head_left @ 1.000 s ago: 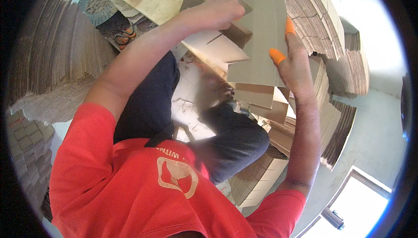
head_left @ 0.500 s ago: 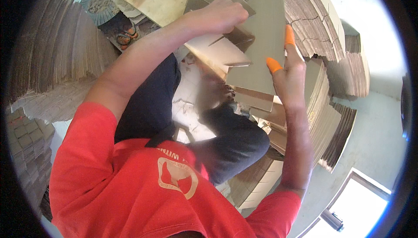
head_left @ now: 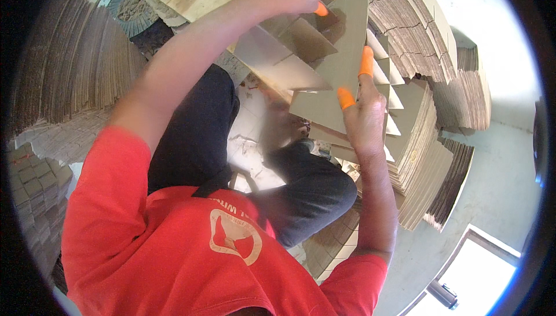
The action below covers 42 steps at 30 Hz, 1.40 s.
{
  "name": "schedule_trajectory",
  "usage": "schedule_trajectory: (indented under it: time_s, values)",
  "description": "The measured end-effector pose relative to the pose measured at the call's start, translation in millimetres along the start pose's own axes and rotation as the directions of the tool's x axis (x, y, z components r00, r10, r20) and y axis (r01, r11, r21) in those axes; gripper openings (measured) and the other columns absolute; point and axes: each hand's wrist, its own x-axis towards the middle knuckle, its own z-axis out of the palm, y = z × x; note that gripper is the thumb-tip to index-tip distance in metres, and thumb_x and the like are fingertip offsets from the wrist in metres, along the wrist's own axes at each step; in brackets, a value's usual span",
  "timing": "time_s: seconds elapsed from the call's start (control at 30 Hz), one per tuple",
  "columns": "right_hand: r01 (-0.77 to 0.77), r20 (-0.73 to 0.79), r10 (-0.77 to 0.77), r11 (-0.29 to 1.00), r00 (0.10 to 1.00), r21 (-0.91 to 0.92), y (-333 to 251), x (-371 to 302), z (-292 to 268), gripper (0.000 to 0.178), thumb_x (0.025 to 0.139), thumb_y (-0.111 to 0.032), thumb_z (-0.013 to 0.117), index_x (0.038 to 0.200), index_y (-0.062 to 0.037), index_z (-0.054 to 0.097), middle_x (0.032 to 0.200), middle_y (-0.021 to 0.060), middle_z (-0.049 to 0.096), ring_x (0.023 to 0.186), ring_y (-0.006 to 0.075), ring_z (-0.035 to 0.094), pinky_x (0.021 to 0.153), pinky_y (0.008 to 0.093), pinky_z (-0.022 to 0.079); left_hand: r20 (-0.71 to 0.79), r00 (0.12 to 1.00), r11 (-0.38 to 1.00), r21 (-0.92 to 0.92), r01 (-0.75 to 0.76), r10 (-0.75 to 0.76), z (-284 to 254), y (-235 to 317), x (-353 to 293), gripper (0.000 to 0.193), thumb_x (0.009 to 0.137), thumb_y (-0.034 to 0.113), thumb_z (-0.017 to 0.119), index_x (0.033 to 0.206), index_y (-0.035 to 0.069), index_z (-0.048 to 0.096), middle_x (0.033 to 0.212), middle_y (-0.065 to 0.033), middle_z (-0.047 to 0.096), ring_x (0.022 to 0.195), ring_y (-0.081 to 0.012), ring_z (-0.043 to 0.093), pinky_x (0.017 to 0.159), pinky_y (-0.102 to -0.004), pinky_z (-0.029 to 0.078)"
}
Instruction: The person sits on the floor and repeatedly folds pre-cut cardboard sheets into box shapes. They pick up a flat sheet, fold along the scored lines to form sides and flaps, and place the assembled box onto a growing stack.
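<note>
Cardbd divider [head_left: 347, 55]: grey-brn, crosswise flaps [head_left: 307, 41] both sides.

Hard daylight pours in from the right, where the window [head_left: 478, 278] burns out to white and the upper wall [head_left: 495, 12] glares. The left-hand cardboard stack [head_left: 69, 67] sits dimmer and grainier. Brown shadows fill the cells of the cardboard divider [head_left: 347, 55]. A hazy patch, perhaps a lens smudge, softens the sunlit floor [head_left: 246, 148]. Straight edges bow toward the black circular rim, fringed blue at right.
</note>
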Motion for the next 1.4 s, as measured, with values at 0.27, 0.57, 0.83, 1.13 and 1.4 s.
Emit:
schedule_trajectory:
  time_s: [0.27,0.57,0.83,1.13,1.4]
  values:
    - [0.065,-0.054,-0.066,0.998,0.996,-0.01,1,-4,-5,0.051,0.078,0.0,0.074,0.126,0.0031,0.056,0.065,0.0148,0.05,0.055,0.0165,0.044,0.054,0.0315,0.043,0.466,0.868,0.985,0.116,0.13,-0.17,3,1,19,0.009,0.066,0.001,0.067,0.072,0.0,0.061,0.075,-0.0197,0.064,0.078,-0.0343,0.069,0.063,-0.0462,0.052]
    - [0.085,-0.068,-0.085,0.996,0.994,-0.001,5,-3,7,0.034,0.08,-0.004,0.075,0.108,0.0042,0.058,0.061,0.0172,0.054,0.049,0.0179,0.048,0.05,0.033,0.043,0.344,0.939,0.994,-0.1,0.041,-0.004,1,-29,23,0.003,0.068,0.002,0.064,0.069,0.001,0.062,0.07,-0.0173,0.062,0.068,-0.0353,0.064,0.06,-0.0453,0.048]
    - [-0.035,0.078,0.033,0.999,0.996,0.021,-8,-12,-1,0.046,0.084,0.003,0.061,0.13,-0.0004,0.053,0.087,0.022,0.068,0.077,0.036,0.07,0.067,0.04,0.054,0.282,0.921,0.961,0.023,0.274,-0.269,46,-73,51,0.02,0.088,0.017,0.056,0.1,0.003,0.064,0.093,-0.0182,0.067,0.089,-0.0368,0.066,0.078,-0.0452,0.053]
    - [0.031,0.005,-0.031,0.999,0.999,0.042,-3,-7,2,0.087,0.076,0.006,0.072,0.152,-0.0071,0.032,0.075,0.0121,0.05,0.059,0.0137,0.039,0.056,0.0256,0.041,0.428,0.864,0.963,0.082,0.256,-0.266,27,-51,40,0.025,0.09,0.02,0.049,0.097,0.003,0.066,0.096,-0.019,0.069,0.093,-0.0349,0.068,0.077,-0.0477,0.052]
    - [0.061,0.091,-0.076,0.986,0.993,0.157,-7,-1,-8,0.077,0.077,0.01,0.067,0.147,-0.0015,0.037,0.131,0.0135,0.058,0.077,0.0142,0.051,0.072,0.0247,0.046,0.337,0.893,0.941,0.259,0.218,-0.299,45,-93,37,0.018,0.083,0.006,0.055,0.094,0.001,0.067,0.096,-0.0215,0.069,0.091,-0.0371,0.069,0.073,-0.0458,0.054]
